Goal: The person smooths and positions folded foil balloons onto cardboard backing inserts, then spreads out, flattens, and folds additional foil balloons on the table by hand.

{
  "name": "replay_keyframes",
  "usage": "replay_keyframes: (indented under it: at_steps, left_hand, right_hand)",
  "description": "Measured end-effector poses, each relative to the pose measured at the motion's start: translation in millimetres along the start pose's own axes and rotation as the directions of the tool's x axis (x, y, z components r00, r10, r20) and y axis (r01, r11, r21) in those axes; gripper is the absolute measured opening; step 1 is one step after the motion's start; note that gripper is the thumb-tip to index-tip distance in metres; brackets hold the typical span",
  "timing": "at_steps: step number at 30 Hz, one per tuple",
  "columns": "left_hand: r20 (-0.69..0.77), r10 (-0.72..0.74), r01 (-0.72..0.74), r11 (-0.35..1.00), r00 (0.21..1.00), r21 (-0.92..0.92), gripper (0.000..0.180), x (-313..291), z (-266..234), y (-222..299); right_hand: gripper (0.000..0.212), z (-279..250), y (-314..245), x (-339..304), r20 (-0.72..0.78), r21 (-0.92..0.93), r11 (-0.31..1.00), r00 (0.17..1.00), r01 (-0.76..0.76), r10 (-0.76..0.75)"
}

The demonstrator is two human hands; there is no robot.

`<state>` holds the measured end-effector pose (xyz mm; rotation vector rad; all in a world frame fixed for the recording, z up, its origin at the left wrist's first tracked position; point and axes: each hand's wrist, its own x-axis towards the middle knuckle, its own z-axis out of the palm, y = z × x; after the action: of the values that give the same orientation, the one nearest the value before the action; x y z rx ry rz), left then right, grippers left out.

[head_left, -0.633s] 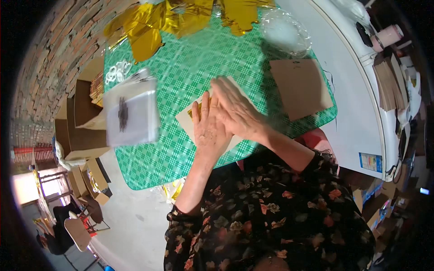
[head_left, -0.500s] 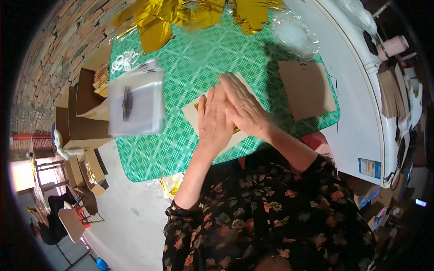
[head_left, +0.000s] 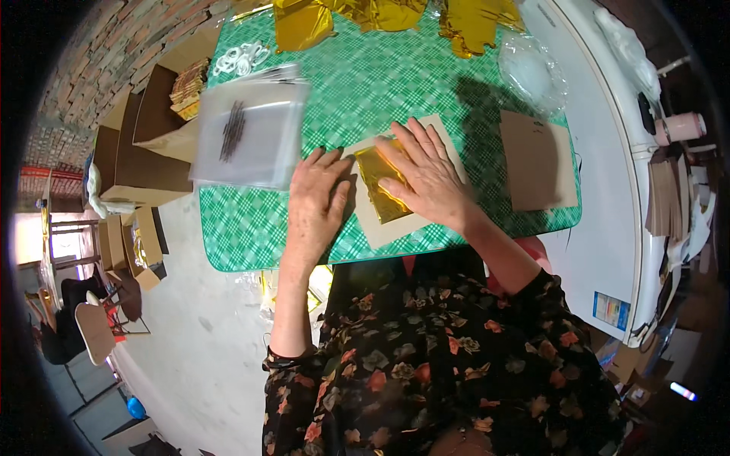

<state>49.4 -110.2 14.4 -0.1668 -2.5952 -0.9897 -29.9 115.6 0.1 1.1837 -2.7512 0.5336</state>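
A folded gold foil piece (head_left: 374,188) lies on a tan cardboard sheet (head_left: 388,234), which sits tilted on the table. My right hand (head_left: 432,178) is spread flat over the right side of the foil, fingers stretched out and pointing away from me. My left hand (head_left: 315,199) rests just left of the cardboard, fingers apart and nothing in it. Its fingertips come close to a stack of clear plastic sleeves (head_left: 262,140) with a dark scribble-like mark.
The table has a green checked cover (head_left: 251,228). White rings (head_left: 242,58), gold foil sheets (head_left: 380,11) and a clear plastic bundle (head_left: 532,72) lie along its far side. Another cardboard sheet (head_left: 536,159) is at the right. Cardboard boxes (head_left: 144,171) stand at the left, a white appliance (head_left: 601,197) at the right.
My hands were pressed together, overlapping on the foil; they have come apart. The left moved off leftward to beside the cardboard, uncovering much of the foil. The view has shifted slightly.
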Motion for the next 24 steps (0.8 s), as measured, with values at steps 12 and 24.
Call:
replay_keyframes:
  at_steps: [12, 24]
  left_hand:
    - [0.107, 0.136, -0.157, 0.962, 0.985, 0.225, 0.034, -20.2, 1.4, 8.5]
    - [0.221, 0.177, -0.225, 0.950, 0.959, 0.217, 0.042, -38.1, -11.0, 9.7]
  right_hand:
    - [0.066, -6.5, -5.9, 3.5, 0.034, -0.102, 0.994, 0.999, 0.028, -0.025]
    - [0.067, 1.7, -2.7, 5.0, -0.005, -0.043, 0.997, 0.998, 0.065, -0.065]
